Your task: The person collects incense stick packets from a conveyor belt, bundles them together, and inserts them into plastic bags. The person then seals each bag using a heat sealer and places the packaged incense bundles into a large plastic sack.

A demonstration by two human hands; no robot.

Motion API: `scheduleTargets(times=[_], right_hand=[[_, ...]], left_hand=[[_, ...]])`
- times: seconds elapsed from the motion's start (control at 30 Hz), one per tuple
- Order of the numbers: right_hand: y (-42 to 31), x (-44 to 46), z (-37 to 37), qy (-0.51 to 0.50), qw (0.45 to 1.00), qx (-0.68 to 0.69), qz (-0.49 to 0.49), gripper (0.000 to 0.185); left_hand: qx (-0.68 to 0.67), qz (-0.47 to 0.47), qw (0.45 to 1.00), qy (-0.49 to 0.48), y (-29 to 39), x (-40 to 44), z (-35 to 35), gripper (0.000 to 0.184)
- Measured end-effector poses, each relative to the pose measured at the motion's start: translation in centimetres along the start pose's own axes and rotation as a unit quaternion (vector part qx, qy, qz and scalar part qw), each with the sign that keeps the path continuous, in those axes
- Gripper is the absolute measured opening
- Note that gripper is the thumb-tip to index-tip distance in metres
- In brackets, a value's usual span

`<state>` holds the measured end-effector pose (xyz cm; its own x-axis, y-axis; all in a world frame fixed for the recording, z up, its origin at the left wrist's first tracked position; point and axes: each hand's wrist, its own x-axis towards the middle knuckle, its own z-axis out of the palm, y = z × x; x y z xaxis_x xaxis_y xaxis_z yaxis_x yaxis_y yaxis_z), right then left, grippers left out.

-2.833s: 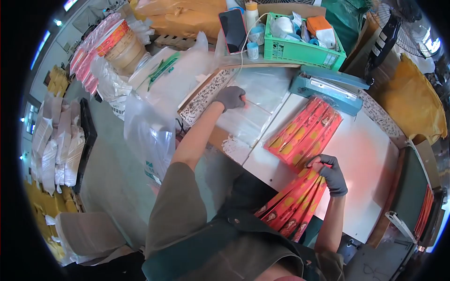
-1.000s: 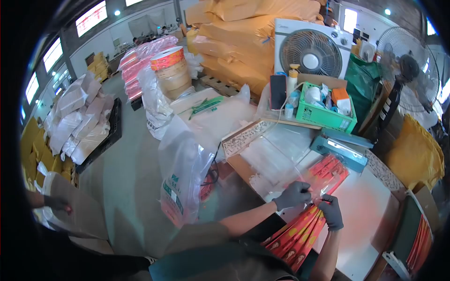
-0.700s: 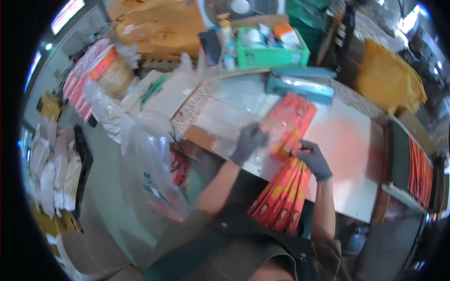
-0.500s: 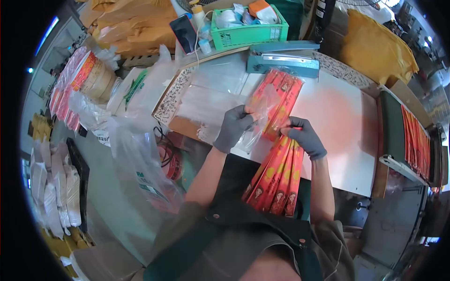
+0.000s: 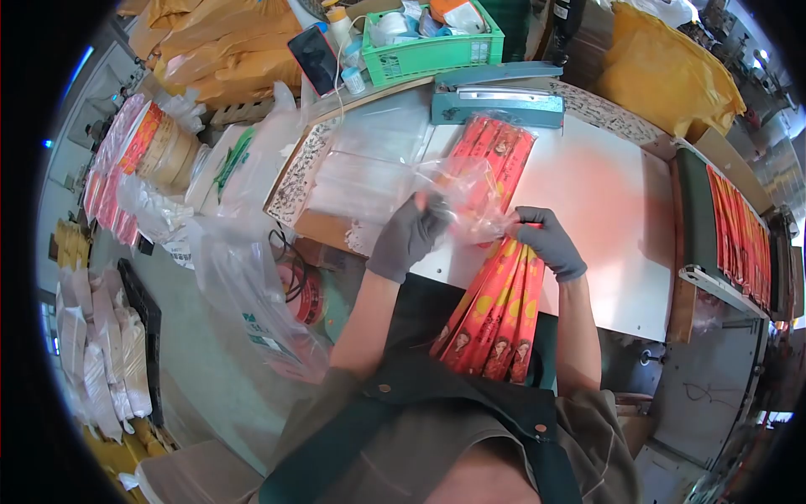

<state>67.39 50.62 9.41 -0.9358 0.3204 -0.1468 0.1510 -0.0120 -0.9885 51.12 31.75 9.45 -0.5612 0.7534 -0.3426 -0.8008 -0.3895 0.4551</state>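
Stretched the clear plastic bag (image 5: 468,210), pinched in the left hand (image 5: 409,237), across to the right hand (image 5: 552,244), clamped on fanned red printed strips (image 5: 495,307) at the white tabletop's (image 5: 609,281) near edge, thus bringing bag and strips together.

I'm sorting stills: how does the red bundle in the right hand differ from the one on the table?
The held bundle fans out, while the table bundle has its strips packed together. The held bundle runs from the right hand past the near edge of the table, whereas the table bundle lies flat on it. Both are red with yellow patches and printed portraits.
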Motion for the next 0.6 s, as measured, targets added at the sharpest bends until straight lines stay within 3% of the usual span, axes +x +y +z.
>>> scheduleTargets(times=[0.1,0.13,0.17,0.2,0.23,0.27,0.3,0.33,0.37,0.4,0.43,0.5,0.53,0.6], right_hand=[[-2.1,-1.3,0.5,0.017,0.997,-0.046,-0.053,0.011],[-1.1,-1.1,0.1,0.016,0.995,-0.063,-0.075,0.013],[-1.9,-1.5,0.6,0.018,0.995,-0.065,-0.067,0.014],[-3.1,-1.8,1.3,0.013,0.996,-0.066,-0.065,0.016],[-3.3,-1.5,1.4,-0.031,0.995,-0.059,-0.070,0.023],[-3.6,-1.2,1.8,-0.036,0.997,-0.036,-0.057,0.029],[-1.2,-0.3,1.7,0.003,0.994,-0.022,-0.111,0.033],[-0.2,-0.1,0.9,0.022,0.988,-0.099,-0.116,0.047],[0.5,0.0,0.4,0.012,0.993,-0.054,-0.108,0.049],[1.1,-0.1,-0.3,0.008,0.995,-0.010,-0.096,0.052],[1.7,-0.2,-0.9,0.008,0.996,0.031,-0.080,0.055],[4.2,0.8,-0.9,0.083,0.985,-0.022,-0.151,0.061],[5.3,0.7,-0.7,0.124,0.974,-0.044,-0.184,0.065],[7.5,-1.6,0.9,0.124,0.960,0.246,-0.055,0.053]], left_hand=[[-0.113,0.001,0.930,-0.351,0.7,4.6,-5.9,0.011],[0.115,0.164,0.962,-0.184,0.8,3.4,-3.6,0.014],[0.325,0.317,0.891,0.015,0.1,2.5,-0.5,0.016],[0.243,0.372,0.891,-0.090,-1.1,3.4,1.1,0.017],[0.564,0.439,0.698,0.047,-3.0,4.5,-0.5,0.017],[0.447,0.410,0.785,-0.124,-4.1,2.8,1.8,0.011],[0.512,0.439,0.713,-0.188,-5.5,1.4,2.2,0.007],[0.558,0.471,0.635,-0.253,-6.9,0.1,2.7,0.009],[0.566,0.548,0.551,-0.274,-7.6,-0.8,2.9,0.017],[0.672,0.557,0.373,-0.315,-8.6,-0.6,0.8,0.024],[0.663,0.531,0.435,-0.299,-8.7,0.0,-0.8,0.026],[0.630,0.463,0.560,-0.274,-8.5,0.1,-3.1,0.030],[0.646,0.371,0.621,-0.243,-6.9,-0.3,-2.6,0.031],[0.639,0.400,0.627,-0.193,-6.4,-0.6,-2.8,0.030]])
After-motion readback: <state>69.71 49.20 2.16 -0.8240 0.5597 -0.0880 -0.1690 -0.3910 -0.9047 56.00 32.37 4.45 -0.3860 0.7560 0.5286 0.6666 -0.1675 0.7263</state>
